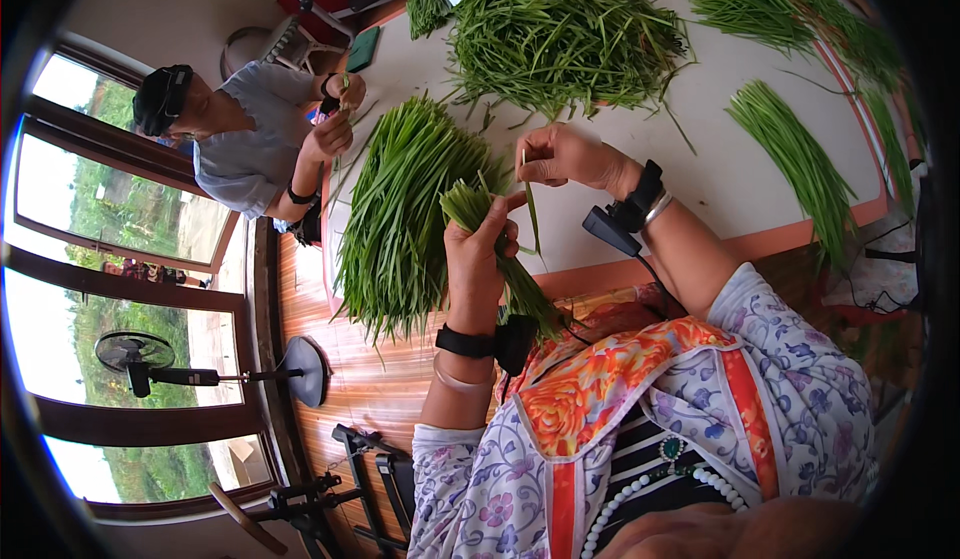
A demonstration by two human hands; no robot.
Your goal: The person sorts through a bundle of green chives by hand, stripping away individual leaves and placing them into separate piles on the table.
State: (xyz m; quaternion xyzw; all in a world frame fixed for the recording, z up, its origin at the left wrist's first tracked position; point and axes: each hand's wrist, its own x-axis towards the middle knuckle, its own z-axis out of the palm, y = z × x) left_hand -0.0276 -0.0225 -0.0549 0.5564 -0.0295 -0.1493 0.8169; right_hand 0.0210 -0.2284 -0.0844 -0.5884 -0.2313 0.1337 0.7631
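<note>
Lot in hand: part-evened, both sides engaged

Left grip (478, 246): clasped around a small bunch of green leaves (464, 205), ends bristling above the thumb, remainder trailing below the fist.
Right grip (572, 159): thumb and finger pinched on a single green blade (531, 215), which hangs just to the right of that bunch.
Progress, my judgement: partway. Done, as far as I can see: one thick aligned pile (400, 204), just left of the left grip at the near edge of the desk (715, 189); one flat bunch (792, 159) at the right. Left: one large tangled heap (560, 34), far side, a good quantity.
Pose: left forearm rising from below, thumb and forefinger toward its partner. Right forearm slanting in from the right, fingers turned leftward, facing it. I count one black strap per wrist.
Outermost: one co-worker (250, 129) at the left, both hands raised around a thin stalk (345, 94).
</note>
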